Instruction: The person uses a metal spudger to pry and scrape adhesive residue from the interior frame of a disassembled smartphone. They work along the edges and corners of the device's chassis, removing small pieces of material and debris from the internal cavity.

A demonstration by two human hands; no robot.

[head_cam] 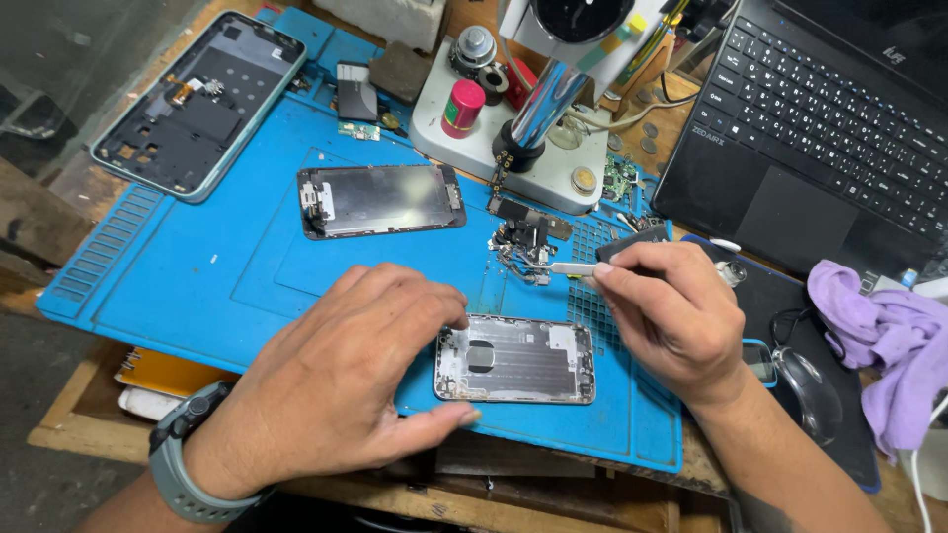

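The open phone shell (515, 359) lies flat at the near edge of the blue mat (227, 266), its long axis running left to right and its bare metal inside facing up. The left hand (336, 380) is on it: the fingers curl over the shell's left end from the far side and the thumb presses along the near edge, so this grip pins the shell rather than lifts it. The right hand (671, 321) is just beside the shell's right end and a little farther away, closed in a narrow pinch on tweezers (571, 267). The tweezer tips point left, toward a small heap of loose parts (523, 247) lying just beyond the shell. So the shell sits near and left of the tweezer tips, close by, and the left hand is the nearer of the two to it.

Farther out on the mat lies a screen panel (380, 199), and at the far left corner a larger phone frame (197, 104) rests half off the mat. A microscope base (513, 148) stands at the far middle. To the right are a laptop (820, 128), a mouse (808, 390) and a purple cloth (889, 341). The left wrist wears a grey watch (183, 459). All rests on a worn wooden tabletop (79, 415).
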